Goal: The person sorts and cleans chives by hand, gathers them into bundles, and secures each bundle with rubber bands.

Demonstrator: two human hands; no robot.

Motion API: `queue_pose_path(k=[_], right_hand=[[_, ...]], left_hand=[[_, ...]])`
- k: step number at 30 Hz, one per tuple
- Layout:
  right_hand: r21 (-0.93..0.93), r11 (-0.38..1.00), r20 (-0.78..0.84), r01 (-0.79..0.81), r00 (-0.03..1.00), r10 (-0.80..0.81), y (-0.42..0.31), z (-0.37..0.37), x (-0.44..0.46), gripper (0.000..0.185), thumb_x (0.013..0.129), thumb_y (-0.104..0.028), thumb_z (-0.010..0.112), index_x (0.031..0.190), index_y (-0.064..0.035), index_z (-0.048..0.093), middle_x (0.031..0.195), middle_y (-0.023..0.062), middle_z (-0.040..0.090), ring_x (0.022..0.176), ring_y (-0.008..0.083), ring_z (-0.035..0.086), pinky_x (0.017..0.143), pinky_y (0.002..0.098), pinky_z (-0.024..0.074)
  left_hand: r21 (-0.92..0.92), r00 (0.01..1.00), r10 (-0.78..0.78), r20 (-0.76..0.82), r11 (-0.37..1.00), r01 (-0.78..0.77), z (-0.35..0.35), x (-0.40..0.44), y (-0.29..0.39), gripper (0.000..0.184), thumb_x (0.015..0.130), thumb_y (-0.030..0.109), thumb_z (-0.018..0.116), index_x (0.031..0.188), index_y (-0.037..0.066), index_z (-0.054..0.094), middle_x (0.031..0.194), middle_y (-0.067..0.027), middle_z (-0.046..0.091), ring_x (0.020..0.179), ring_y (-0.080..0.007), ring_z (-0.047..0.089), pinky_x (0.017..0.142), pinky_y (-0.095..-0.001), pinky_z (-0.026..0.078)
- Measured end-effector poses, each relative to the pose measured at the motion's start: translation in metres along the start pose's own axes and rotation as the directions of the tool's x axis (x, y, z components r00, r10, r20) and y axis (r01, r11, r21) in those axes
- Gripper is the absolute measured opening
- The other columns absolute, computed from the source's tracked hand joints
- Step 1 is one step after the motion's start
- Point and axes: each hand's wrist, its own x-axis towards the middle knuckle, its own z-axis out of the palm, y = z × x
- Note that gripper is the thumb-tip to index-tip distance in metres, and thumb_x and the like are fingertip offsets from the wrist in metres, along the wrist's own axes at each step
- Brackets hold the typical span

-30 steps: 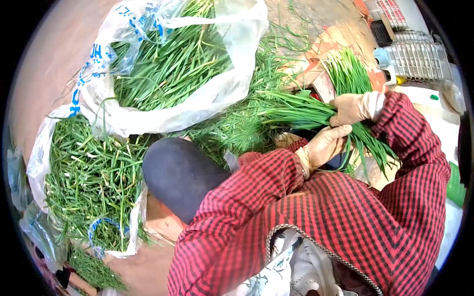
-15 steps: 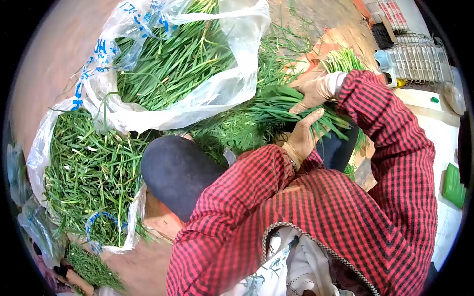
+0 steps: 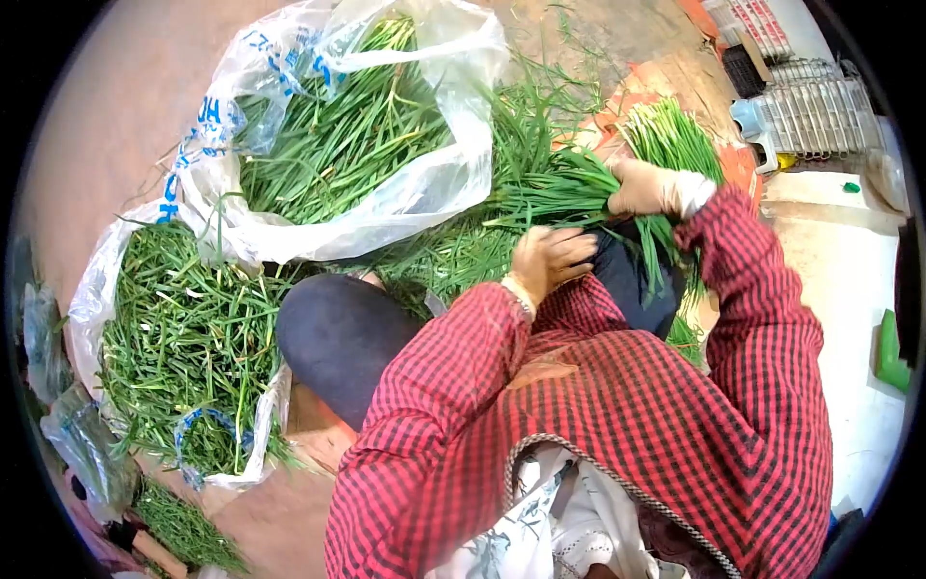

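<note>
Closed around a bunch of long green leaves (image 3: 569, 190), the right hand (image 3: 648, 188) clamped it near one end. Most of its length reached out to the left of the fingers, and some leaves hung below the hand over the dark right knee (image 3: 627, 289). Near the bunch, on the side toward the body, the left hand (image 3: 550, 261) had its fingers side by side and partly bent; whether it held anything could not be told. Just beyond the right hand lay a second bunch with pale stems (image 3: 670, 135). Loose greens (image 3: 453, 256) were strewn between the hands and an open plastic bag (image 3: 468, 174) with blue lettering, full of long leaves. Nearer, to the left of the left knee (image 3: 352, 343), another bag (image 3: 94, 309) held tangled greens. A wire rack (image 3: 820, 116) stood at the far right.
</note>
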Motion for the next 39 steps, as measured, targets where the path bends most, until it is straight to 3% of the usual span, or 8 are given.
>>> queue_pose_path(k=[7,19,22,25,33,35,37,39], right_hand=[[-0.147,0.988,-0.341,0.046,0.935,-0.094,0.007,0.114,-0.051,0.067,0.075,-0.020,0.065,0.134,-0.0021,0.040,0.092,0.0262,0.065,0.084,0.0400,0.065,0.074,0.0460,0.0531],[-0.205,0.966,-0.577,0.159,0.777,-0.250,0.013,0.186,-0.054,0.062,0.080,-0.017,0.061,0.133,0.0088,0.040,0.110,0.0222,0.061,0.081,0.0338,0.067,0.066,0.0384,0.0557],[-0.226,0.772,-0.564,0.594,0.566,-0.601,0.034,0.173,-0.076,0.060,0.084,-0.034,0.067,0.127,0.0041,0.049,0.117,0.0254,0.060,0.084,0.0271,0.068,0.073,0.0349,0.0552],[0.843,0.419,-0.264,0.337,0.938,-0.223,0.057,0.145,-0.087,0.043,0.093,-0.029,0.063,0.123,0.0005,0.055,0.109,0.0120,0.064,0.087,0.0152,0.063,0.077,0.0301,0.0523],[0.802,-0.411,-0.576,0.433,0.741,-0.345,-0.001,0.118,-0.045,0.053,0.092,-0.040,0.063,0.131,-0.0054,0.052,0.120,0.0081,0.063,0.106,0.0186,0.061,0.092,0.0350,0.0501],[0.714,-0.569,-0.628,0.409,0.733,-0.261,-0.005,0.088,-0.044,0.048,0.092,-0.041,0.063,0.125,-0.0075,0.056,0.116,0.0050,0.065,0.101,0.0186,0.064,0.091,0.0350,0.0513],[0.689,-0.624,-0.627,0.370,0.736,-0.256,-0.012,0.065,-0.034,0.038,0.091,-0.038,0.064,0.115,-0.0088,0.062,0.109,0.0043,0.066,0.096,0.0186,0.064,0.086,0.0335,0.0515],[0.721,-0.512,-0.626,0.467,0.756,-0.192,-0.014,0.052,-0.018,0.031,0.091,-0.035,0.063,0.110,-0.0099,0.064,0.105,0.0032,0.066,0.094,0.0173,0.063,0.085,0.0322,0.0500]], left_hand=[[-0.079,0.977,0.037,-0.209,0.995,-0.055,-0.014,-0.004,0.020,0.114,0.073,0.092,0.029,0.145,0.004,0.033,0.143,-0.0206,0.045,0.129,-0.0379,0.046,0.108,-0.0593,0.033],[-0.033,0.966,0.044,-0.253,0.998,-0.054,0.025,-0.002,-0.020,0.024,0.087,0.019,0.066,0.102,0.001,0.062,0.087,-0.0112,0.067,0.079,-0.0246,0.066,0.078,-0.0365,0.056],[0.045,0.951,-0.012,-0.308,0.999,0.027,0.031,-0.012,-0.013,0.023,0.088,0.016,0.059,0.102,0.000,0.063,0.090,-0.0115,0.068,0.081,-0.0271,0.066,0.079,-0.0414,0.056],[0.251,0.939,0.028,-0.344,0.966,0.064,0.039,-0.025,-0.003,0.019,0.088,0.012,0.055,0.100,0.001,0.063,0.081,-0.0066,0.066,0.070,-0.0211,0.063,0.068,-0.0371,0.055],[0.848,0.963,0.262,-0.060,0.523,-0.089,0.086,-0.108,0.011,0.043,0.083,0.007,0.059,0.125,0.001,0.053,0.105,-0.0066,0.064,0.090,-0.0133,0.059,0.073,-0.0268,0.049],[0.968,0.919,0.318,0.231,0.019,-0.250,0.131,-0.142,0.014,0.042,0.084,0.008,0.061,0.125,0.001,0.053,0.105,-0.0061,0.064,0.090,-0.0122,0.057,0.075,-0.0281,0.048],[0.855,0.929,0.300,-0.215,0.518,0.031,0.124,-0.167,0.019,0.038,0.083,0.000,0.061,0.120,0.000,0.055,0.098,-0.0030,0.063,0.088,-0.0109,0.057,0.074,-0.0294,0.048],[0.921,0.896,0.395,-0.201,0.388,0.035,0.121,-0.190,0.027,0.042,0.081,0.000,0.063,0.123,0.000,0.054,0.098,-0.0012,0.062,0.081,-0.0098,0.056,0.070,-0.0269,0.047]])
